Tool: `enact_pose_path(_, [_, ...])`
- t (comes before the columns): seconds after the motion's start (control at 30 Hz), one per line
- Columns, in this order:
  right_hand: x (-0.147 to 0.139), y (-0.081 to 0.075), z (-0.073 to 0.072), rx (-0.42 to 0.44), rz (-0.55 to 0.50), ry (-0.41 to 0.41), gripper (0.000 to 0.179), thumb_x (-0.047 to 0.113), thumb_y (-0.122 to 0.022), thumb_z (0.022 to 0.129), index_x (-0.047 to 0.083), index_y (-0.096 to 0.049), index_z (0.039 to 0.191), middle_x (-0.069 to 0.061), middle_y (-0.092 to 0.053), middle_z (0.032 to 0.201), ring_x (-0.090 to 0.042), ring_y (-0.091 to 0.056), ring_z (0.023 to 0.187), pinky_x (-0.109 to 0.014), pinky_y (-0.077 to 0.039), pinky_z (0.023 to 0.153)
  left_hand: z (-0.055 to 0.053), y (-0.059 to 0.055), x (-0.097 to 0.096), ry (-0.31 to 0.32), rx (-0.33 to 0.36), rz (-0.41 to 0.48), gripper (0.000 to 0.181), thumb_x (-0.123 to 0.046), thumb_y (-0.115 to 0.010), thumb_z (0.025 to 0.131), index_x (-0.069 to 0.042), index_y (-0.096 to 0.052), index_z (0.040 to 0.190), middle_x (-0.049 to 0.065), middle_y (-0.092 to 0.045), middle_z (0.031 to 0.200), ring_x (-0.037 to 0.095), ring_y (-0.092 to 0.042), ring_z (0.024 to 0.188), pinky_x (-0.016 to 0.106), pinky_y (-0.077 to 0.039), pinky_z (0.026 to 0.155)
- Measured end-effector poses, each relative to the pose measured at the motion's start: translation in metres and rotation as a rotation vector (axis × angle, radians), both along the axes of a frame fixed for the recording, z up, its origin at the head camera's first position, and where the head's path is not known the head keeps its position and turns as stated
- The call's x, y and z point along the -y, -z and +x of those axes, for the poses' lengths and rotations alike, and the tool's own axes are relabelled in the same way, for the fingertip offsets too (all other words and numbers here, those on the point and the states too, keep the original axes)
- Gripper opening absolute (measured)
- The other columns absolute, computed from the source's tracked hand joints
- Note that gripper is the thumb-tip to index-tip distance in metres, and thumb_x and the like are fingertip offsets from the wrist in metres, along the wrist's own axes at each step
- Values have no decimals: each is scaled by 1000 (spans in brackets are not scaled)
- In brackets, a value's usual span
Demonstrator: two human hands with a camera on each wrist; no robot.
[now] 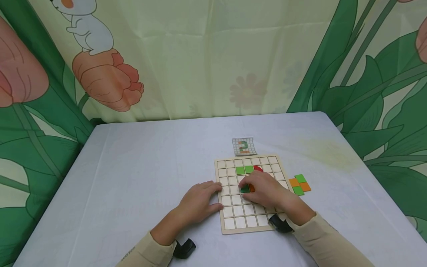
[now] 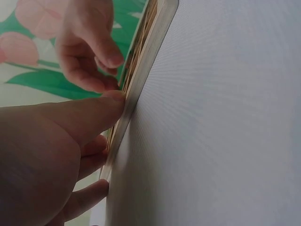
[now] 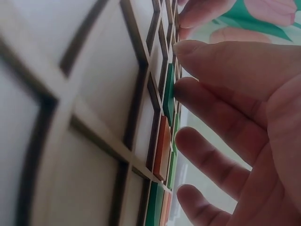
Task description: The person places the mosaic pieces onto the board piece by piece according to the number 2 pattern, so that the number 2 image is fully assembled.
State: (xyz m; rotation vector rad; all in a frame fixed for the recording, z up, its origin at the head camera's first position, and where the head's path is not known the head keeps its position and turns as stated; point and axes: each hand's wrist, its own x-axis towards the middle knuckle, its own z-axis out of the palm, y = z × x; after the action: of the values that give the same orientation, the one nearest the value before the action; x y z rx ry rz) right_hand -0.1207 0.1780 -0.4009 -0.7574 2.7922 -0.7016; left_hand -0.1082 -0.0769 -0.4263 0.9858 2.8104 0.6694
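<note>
A wooden grid board (image 1: 247, 230) with white cells lies on the table. My left hand (image 1: 200, 202) rests at its left edge, and in the left wrist view the thumb (image 2: 94, 115) touches the frame's side. Over the board's middle is my right hand (image 1: 267, 189), its fingers apart. Its index fingertip is right at a dark green tile (image 3: 169, 94) set in a cell, beside an orange tile (image 3: 161, 148). Two light green tiles (image 1: 244, 170) and a red piece (image 1: 258, 168) sit in an upper row. The right hand hides other cells.
Beyond the board lies a small card (image 1: 244, 147) printed with a grid and coloured pattern. Several loose green and orange tiles (image 1: 298, 185) lie right of the board. A printed curtain (image 1: 186, 74) hangs behind the white-covered table (image 1: 140, 167).
</note>
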Motion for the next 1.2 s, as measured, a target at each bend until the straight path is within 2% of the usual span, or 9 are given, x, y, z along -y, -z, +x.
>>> enact_pose_path(0.53, [-7,-1,0,2,-5,-23,17,18,-75,86,18,-75,104,13,-66,100,-17,-59,100,-42,-49,88,0,0,-1,-10,5,-9,45,-31,-76,90,-11,-62,128,1,-62,133,23,-55,126,45,-45,102])
enact_pose_path(0.77, [-22,-10,1,67,-47,82,25,19,-76,88,14,-73,112,5,-66,109,-23,-59,103,-45,-49,90,0,2,0,-5,1,4,46,-31,-76,90,-10,-62,128,1,-61,134,23,-55,127,44,-45,103])
enact_pose_path(0.9, [-36,-14,0,49,-82,97,30,19,-77,88,9,-71,115,0,-67,113,-27,-61,104,-48,-49,90,0,2,0,-4,0,-1,45,-30,-76,89,-10,-62,128,1,-61,134,23,-54,127,44,-45,103])
enact_pose_path(1.2, [-64,-24,2,58,-72,213,34,20,-76,89,8,-69,120,-10,-65,120,-34,-59,109,-56,-49,92,0,2,0,1,-13,8,45,-30,-76,90,-10,-63,128,1,-62,133,23,-55,127,44,-45,103])
